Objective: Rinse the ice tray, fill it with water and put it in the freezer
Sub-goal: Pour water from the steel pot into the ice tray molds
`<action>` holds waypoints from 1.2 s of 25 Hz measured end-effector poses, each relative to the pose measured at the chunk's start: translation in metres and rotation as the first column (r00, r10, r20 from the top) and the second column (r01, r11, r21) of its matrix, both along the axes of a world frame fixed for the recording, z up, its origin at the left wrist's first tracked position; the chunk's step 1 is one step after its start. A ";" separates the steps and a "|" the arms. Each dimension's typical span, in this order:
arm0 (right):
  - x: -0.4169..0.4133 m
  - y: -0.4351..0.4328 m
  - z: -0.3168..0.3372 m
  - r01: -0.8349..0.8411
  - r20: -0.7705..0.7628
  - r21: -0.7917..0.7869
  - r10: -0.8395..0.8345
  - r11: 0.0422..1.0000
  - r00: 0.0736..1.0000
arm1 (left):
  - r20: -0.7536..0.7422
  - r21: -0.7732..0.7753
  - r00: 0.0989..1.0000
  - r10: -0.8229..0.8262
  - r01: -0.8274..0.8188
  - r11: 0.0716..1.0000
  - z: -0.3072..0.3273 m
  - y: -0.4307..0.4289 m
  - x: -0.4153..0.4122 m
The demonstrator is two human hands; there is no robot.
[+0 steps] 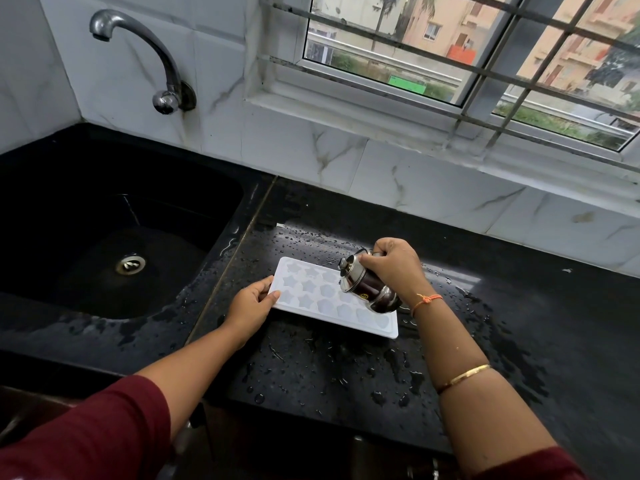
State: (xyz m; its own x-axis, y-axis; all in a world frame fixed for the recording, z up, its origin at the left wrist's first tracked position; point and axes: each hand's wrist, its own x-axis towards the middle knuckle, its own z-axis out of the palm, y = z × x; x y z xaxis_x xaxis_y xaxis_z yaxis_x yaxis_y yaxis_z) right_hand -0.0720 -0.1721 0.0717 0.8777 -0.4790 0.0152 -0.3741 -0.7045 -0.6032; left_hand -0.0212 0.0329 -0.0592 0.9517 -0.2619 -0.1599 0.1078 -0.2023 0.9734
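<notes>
Ice tray [311, 301] | left hand [251, 306] holds | right hand [394, 265] tilts pot [369, 287] | sticker [363, 296] illegible

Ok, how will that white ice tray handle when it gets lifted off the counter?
Probably flexes: the ice tray looks thin and wide. Likely slippery, since the counter is beaded with water. Shallow star cups may spill if tilted.

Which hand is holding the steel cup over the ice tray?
The right hand, gripping the tilted steel cup; the left hand only holds the white ice tray by its short edge.
</notes>
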 end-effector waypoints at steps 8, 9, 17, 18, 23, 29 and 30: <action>-0.001 -0.001 0.002 0.001 0.041 0.051 -0.003 0.999 0.999 | -0.007 0.001 1.000 -0.004 0.004 1.000 -0.002 0.001 0.001; -0.001 0.001 0.003 -0.008 0.039 0.055 0.006 0.998 0.999 | -0.010 -0.005 1.000 -0.005 0.005 1.000 -0.002 0.001 0.002; 0.007 0.020 0.009 -0.093 0.030 0.024 0.092 0.995 0.995 | -0.018 -0.007 1.000 -0.007 0.007 1.000 -0.004 -0.001 0.002; 0.009 0.022 0.009 -0.101 0.033 0.017 0.100 0.995 0.994 | -0.018 -0.007 1.000 -0.003 0.003 1.000 -0.004 0.000 0.003; 0.015 0.031 0.009 -0.119 0.030 0.008 0.119 0.993 0.992 | -0.034 -0.012 0.999 0.002 -0.002 1.000 -0.008 0.003 0.006; 0.015 0.034 0.011 -0.129 0.017 0.005 0.129 0.992 0.991 | -0.033 -0.020 0.999 0.003 -0.004 1.000 -0.007 0.002 0.005; 0.016 0.034 0.010 -0.129 0.017 0.004 0.129 0.992 0.992 | -0.031 -0.022 1.000 0.002 -0.002 1.000 -0.007 0.002 0.005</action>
State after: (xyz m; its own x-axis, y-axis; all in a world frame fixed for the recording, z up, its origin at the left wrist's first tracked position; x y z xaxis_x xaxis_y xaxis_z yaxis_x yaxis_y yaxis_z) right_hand -0.0564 -0.1383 0.0821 0.9318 -0.3619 0.0279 -0.2704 -0.7433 -0.6119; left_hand -0.0165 0.0346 -0.0661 0.9469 -0.2639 -0.1838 0.1388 -0.1803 0.9738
